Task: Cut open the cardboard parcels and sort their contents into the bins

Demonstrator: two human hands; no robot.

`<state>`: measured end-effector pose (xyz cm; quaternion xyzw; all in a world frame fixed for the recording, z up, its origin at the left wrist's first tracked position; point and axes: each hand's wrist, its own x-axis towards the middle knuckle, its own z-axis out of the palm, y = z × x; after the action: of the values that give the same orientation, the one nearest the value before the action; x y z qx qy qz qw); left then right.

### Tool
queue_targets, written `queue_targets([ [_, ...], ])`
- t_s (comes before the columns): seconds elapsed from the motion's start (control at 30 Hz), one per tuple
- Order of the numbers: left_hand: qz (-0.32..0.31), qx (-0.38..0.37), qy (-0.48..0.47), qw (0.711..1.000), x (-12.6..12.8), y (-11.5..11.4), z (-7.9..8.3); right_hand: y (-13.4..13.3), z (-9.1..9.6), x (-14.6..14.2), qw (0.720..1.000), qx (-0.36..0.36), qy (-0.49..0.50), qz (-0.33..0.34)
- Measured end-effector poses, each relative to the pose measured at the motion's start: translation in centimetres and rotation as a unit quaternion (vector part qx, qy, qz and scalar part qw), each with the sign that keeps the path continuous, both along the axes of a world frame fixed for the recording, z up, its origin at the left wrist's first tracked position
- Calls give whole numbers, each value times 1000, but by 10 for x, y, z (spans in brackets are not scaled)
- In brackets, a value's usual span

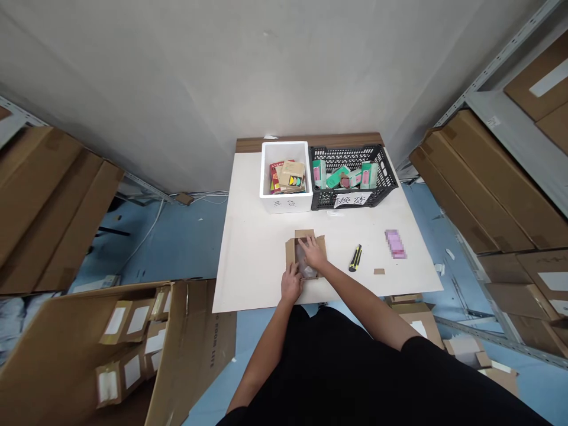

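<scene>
A small cardboard box (290, 253) with raised flaps sits on the white table near its front edge. Something greyish and translucent, perhaps plastic wrapping (306, 270), lies inside; its contents cannot be made out. My left hand (291, 285) grips the box at its near left side. Over the opening is my right hand (314, 254), its fingers stretched out and reaching down into the box. To the right lies a black and yellow utility knife (355, 258). Farther right are a small brown cardboard scrap (379, 271) and a blurred pink item (396, 244).
At the table's (248, 236) back stand a white foam box (286, 204) holding packets and a black plastic crate (386, 183) with green and pink boxes. A large carton (195, 331) with parcels is at lower left. Shelves with cartons (492, 183) flank both sides.
</scene>
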<state>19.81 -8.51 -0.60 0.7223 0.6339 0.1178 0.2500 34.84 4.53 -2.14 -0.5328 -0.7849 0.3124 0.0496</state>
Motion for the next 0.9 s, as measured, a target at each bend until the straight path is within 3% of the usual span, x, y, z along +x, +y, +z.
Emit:
queue_targets([
  [0.17,3,5,28,1000,-33,5,9,0,0,-29,999,37,14,27],
  [0.33,-59,-26,38,997,-65,17,13,-9,0,-46,999,33,-13,28],
  [0.43,-109,-43,23,993,-82,46,18,-10,1,-51,998,39,-32,34],
  [0.57,-154,-65,37,985,-98,105,22,-15,-2,-46,996,49,-50,59],
  [0.67,-206,-126,76,967,-99,141,17,-27,-7,-39,995,65,-53,50],
  [0.77,-229,-193,97,949,-94,154,10,-42,-14,-36,995,73,-55,29],
  [0.9,-215,-170,81,958,-93,145,8,-53,-24,-44,994,44,-95,20],
])
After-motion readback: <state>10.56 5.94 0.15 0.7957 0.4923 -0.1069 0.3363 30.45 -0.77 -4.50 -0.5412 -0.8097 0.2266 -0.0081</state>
